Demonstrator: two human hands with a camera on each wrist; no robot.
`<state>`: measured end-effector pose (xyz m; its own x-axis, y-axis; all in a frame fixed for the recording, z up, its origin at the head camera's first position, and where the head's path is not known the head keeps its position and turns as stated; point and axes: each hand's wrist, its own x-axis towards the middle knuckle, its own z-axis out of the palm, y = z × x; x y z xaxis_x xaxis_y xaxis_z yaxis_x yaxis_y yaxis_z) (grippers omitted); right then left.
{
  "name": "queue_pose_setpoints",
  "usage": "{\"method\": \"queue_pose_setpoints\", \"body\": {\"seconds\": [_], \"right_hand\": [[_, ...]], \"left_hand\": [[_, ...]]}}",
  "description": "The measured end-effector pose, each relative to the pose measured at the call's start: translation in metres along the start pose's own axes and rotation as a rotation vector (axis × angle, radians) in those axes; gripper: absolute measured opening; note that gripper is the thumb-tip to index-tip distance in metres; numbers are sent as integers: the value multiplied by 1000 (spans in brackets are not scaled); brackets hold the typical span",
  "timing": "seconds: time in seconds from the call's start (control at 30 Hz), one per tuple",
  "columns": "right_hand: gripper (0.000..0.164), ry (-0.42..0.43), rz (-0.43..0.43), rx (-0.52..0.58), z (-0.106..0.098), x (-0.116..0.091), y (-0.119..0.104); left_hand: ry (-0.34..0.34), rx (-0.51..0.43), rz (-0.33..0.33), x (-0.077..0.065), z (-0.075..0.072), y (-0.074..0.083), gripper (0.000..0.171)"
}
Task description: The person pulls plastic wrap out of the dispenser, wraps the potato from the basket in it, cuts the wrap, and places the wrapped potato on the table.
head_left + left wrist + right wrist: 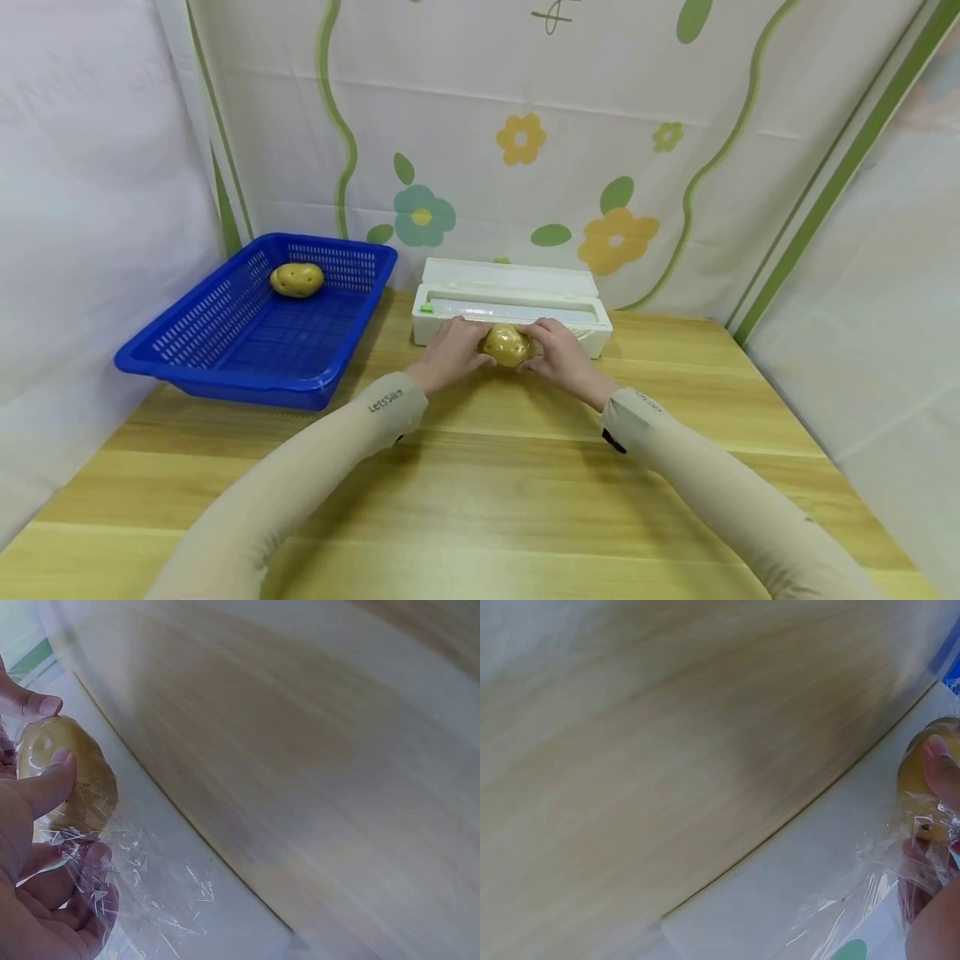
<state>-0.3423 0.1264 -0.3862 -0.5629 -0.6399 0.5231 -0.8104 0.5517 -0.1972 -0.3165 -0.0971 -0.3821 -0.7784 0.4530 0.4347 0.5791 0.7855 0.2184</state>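
Between both hands is a potato with shiny clear plastic wrap over it, just in front of a white cling wrap dispenser whose lid stands raised. My left hand grips the potato's left end, its thumb lying across the skin in the left wrist view. The right hand holds the other end with thumb and fingers. Crinkled plastic wrap hangs loose below the potato in the left wrist view, and more film shows in the right wrist view. Part of the potato is hidden behind the fingers.
On the left stands a blue plastic basket with another potato in it. A small green piece sits at the dispenser's left end. The wooden table meets a floral curtain behind.
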Motion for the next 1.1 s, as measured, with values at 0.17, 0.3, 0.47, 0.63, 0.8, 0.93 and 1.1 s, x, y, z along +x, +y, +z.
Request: {"method": "queue_pose_setpoints", "body": {"seconds": [0.17,0.3,0.47,0.63,0.8,0.93,1.1], "right_hand": [[66,-15,-9,-3,2,0,2],[67,-29,-11,-13,2,1,3],[69,-46,-2,-20,1,3,4],[70,-60,7,-28,2,2,5],[71,-92,9,-69,5,3,6],[71,-119,6,-94,5,3,6],[69,-113,-18,-82,2,4,5]], "left_hand": [[-3,-32,5,-1,2,-3,36],[-12,-75,-1,-1,3,-7,38],[-36,-62,6,0,1,-10,32],[-65,-16,21,1,1,-10,26],[-82,6,29,1,2,-9,28],[-101,6,42,2,3,-7,32],[-95,30,48,4,3,-6,31]]}}
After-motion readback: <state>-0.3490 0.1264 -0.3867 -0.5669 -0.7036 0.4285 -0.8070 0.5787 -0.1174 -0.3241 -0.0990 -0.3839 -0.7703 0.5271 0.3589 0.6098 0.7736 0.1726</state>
